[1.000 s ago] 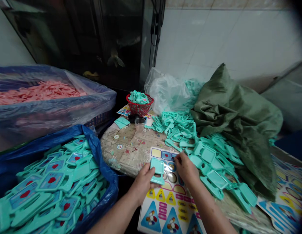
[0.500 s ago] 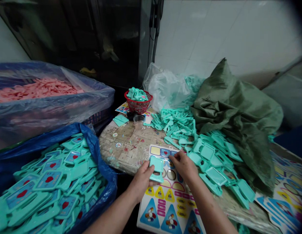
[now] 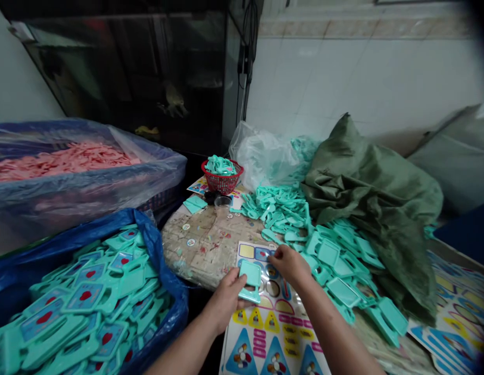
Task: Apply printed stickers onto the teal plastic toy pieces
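My left hand grips a turquoise plastic toy piece with a square framed face and a handle opening, its bare face turned up. It is held just over a printed sticker sheet of yellow, blue and pink shapes. At the sheet's upper part, my right hand is closed, thumb and fingertips pinched at the edge of a blue heart sticker. The fingers partly cover the sticker's right side. Loose turquoise pieces lie right beside my right forearm.
A blue bag at left holds turquoise pieces with heart stickers. Behind it, plastic-lined pink parts. On the worn table stand a red basket and a turquoise heap. A green sack and more sheets are right.
The view has tilted up slightly, so things sit lower. My right fingertips have moved left along the sheet to the heart sticker. My left hand still holds the turquoise piece.
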### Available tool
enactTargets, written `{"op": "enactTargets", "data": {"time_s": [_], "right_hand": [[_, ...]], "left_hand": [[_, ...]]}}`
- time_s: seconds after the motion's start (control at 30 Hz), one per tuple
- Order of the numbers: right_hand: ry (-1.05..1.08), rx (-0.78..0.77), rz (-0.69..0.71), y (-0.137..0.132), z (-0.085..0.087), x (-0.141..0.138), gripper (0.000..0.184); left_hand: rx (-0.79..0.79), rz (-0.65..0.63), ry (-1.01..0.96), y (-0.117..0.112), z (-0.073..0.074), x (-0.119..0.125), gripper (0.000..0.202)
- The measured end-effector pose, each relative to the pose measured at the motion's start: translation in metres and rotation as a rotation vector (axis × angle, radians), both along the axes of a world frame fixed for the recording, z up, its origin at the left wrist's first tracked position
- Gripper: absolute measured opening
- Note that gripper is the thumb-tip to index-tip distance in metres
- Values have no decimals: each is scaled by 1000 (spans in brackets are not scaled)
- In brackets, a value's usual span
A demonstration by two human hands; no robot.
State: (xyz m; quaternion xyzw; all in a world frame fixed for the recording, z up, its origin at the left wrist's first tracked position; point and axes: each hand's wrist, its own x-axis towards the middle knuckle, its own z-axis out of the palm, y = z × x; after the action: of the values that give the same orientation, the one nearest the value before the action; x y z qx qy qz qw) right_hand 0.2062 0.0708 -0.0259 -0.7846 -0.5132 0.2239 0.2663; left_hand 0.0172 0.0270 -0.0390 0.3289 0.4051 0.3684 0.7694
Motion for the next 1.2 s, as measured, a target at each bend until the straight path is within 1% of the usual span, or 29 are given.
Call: {"op": "enactTargets", "data": {"time_s": [0.07, 0.13, 0.23, 0.3, 0.4, 0.5, 0.63, 0.7, 0.77, 0.87, 1.03, 1.1, 1.2], "right_hand": [[6, 15, -1, 4, 4, -3, 18], [75, 25, 21, 10, 10, -5, 20], [265, 44, 59, 18, 23, -2, 27], [398, 87, 70, 20, 34, 2, 34], [537, 165, 79, 7, 50, 5, 40], [604, 169, 98, -24, 58, -2, 40], [679, 142, 101, -71, 56, -21, 39], [704, 131, 93, -89, 52, -29, 39], [683, 127, 69, -101, 49, -33, 40], [630, 142, 39, -113, 46, -36, 38], [584, 173, 62, -123, 45, -37, 38], [569, 177, 63, -126, 45, -37, 37], [547, 195, 67, -128, 45, -37, 36]], "left_hand": [[17, -36, 16, 1, 0, -1, 33], [37, -62, 32, 2, 0, -2, 34], [55, -68, 43, 3, -1, -2, 30], [54, -62, 37, 3, -1, -2, 30], [42, -47, -1, 1, 0, -3, 34], [19, -11, -75, -4, 4, -4, 38], [-23, 63, -177, -15, 18, -5, 39], [-40, 99, -262, -22, 27, -6, 37], [-66, 113, -354, -30, 36, -6, 37], [-80, 94, -409, -42, 44, -4, 37], [-25, 63, -423, -57, 49, -2, 35], [-20, 62, -376, -61, 49, -3, 38], [-35, 83, -248, -63, 48, -5, 45]]}}
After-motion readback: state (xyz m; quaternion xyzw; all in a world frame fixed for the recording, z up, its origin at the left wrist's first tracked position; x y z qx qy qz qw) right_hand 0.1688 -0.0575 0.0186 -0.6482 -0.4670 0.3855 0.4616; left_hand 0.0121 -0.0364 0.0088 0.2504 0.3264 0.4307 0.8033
